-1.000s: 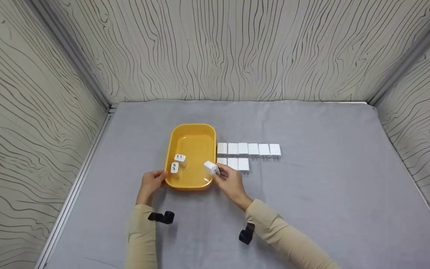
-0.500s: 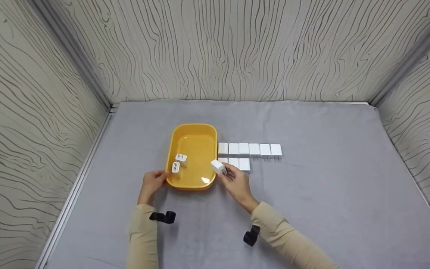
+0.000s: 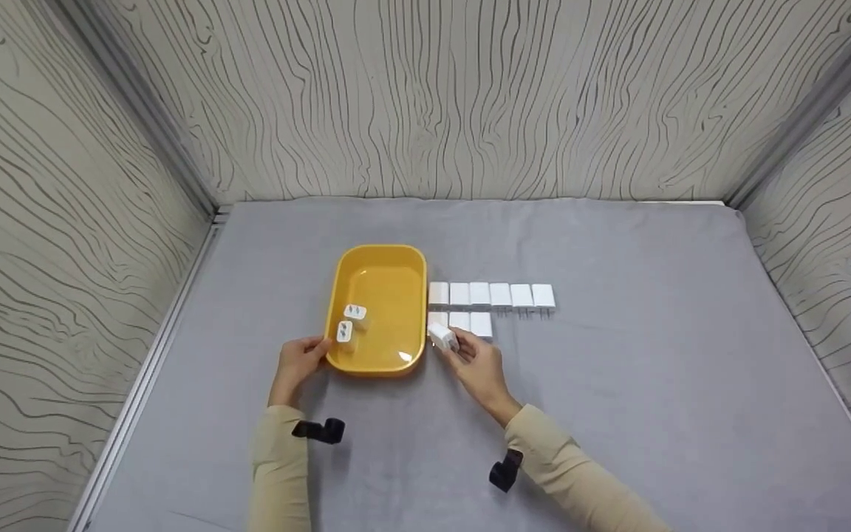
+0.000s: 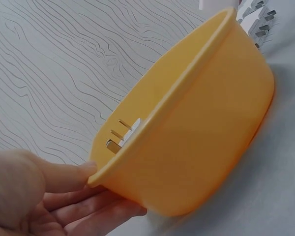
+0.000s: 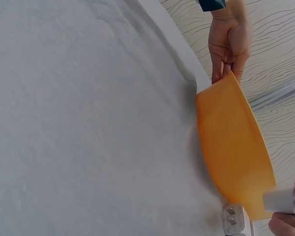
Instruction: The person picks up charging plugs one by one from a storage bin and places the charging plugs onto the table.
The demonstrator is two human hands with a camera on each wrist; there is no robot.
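Observation:
My left hand (image 3: 300,365) grips the yellow plastic basin (image 3: 390,365) at its near left corner. In the left wrist view the thumb lies on the rim and the fingers curl under the outside. Two white plug chargers (image 3: 355,312) stand in the basin, prongs up. My right hand (image 3: 482,371) pinches another white charger (image 3: 442,336) between thumb and fingers, at the basin's right rim. That charger (image 5: 279,200) is tilted and overlaps the basin in the right wrist view. Beyond the hand lies a short row of chargers (image 3: 480,324), its left end partly hidden by the held one.
A longer row of white chargers (image 3: 521,295) lies behind the short row, prongs toward me. Grey cloth (image 3: 640,369) covers the table. Patterned panels (image 3: 425,103) enclose it at the back and sides. A black camera mount (image 3: 505,471) hangs from the right wrist.
My right hand has moved right and slightly nearer with the charger, from over the basin to the short row's left end. The left hand keeps its hold on the basin.

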